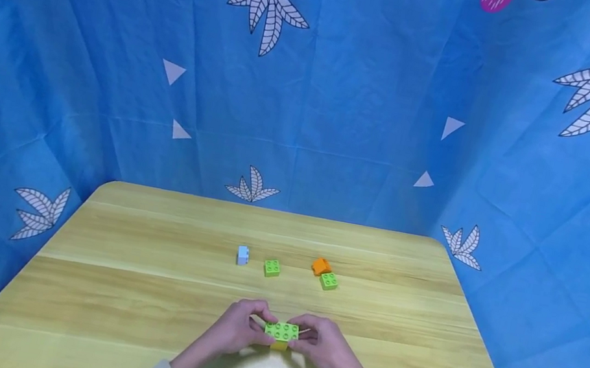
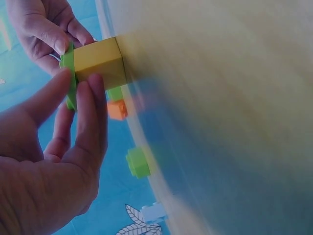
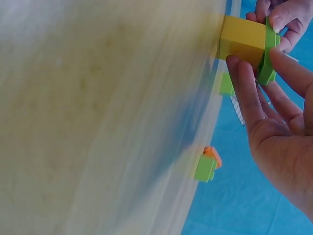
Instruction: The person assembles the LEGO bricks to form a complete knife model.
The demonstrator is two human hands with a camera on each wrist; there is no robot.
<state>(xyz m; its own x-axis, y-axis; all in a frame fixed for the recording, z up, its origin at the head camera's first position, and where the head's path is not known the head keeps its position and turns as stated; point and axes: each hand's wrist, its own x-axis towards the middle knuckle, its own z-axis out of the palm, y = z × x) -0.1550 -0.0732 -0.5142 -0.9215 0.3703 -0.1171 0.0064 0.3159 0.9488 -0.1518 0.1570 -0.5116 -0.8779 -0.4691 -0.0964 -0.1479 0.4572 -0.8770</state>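
A thin green toy brick [image 1: 282, 331] with two rows of studs lies across the top of a yellow block [image 2: 98, 63]. The green brick overhangs the block at both sides. My left hand [image 1: 240, 327] pinches the green brick's left end between thumb and fingers, and my right hand [image 1: 327, 346] pinches its right end the same way. In the right wrist view, fingertips also lie right at the yellow block [image 3: 243, 39]. The block stands on the wooden table in front of me.
Beyond my hands, a light blue brick [image 1: 243, 256] lies on the table [image 1: 132, 300], with a small green brick [image 1: 271, 268] beside it. Farther right, an orange piece [image 1: 321, 266] sits against another green brick [image 1: 328, 281]. Blue patterned cloth [image 1: 342, 120] hangs behind the table and along its sides.
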